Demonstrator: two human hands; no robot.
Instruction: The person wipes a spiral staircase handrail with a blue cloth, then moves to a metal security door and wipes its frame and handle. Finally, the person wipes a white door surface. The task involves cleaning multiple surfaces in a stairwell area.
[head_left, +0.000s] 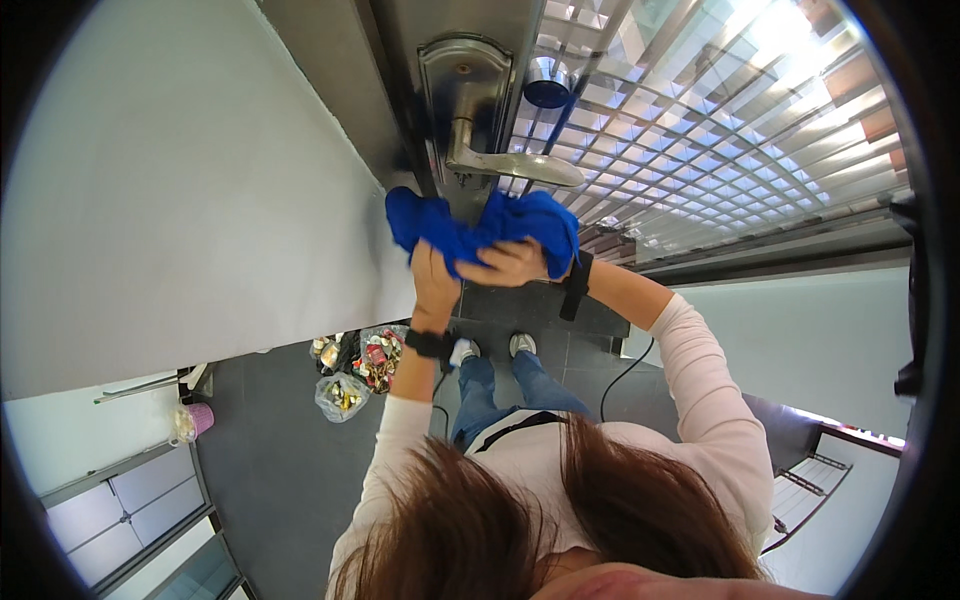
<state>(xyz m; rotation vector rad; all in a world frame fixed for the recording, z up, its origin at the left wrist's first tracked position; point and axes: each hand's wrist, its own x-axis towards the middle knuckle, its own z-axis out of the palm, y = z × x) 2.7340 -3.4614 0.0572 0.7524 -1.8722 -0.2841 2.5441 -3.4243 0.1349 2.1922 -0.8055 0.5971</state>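
A blue cloth (525, 221) is bunched in both hands, just below a metal lever door handle (525, 166) on its backplate (466, 82). My left hand (435, 277) grips the cloth's left part, near the door's edge and the pale wall. My right hand (506, 262) is closed on its right part, with the fingers pointing left towards my left hand. The two hands are close together, and some fingers are hidden by the cloth. Whether the cloth touches the door cannot be told. Both wrists wear black straps.
Glass with a metal grille (675, 142) fills the upper right, with a round metal knob (547, 81) beside the handle. Bags of refuse (343, 396) lie on the dark tiled floor (277, 465) at lower left. A pink basket (196, 420) stands farther left. Dark cables hang near my body.
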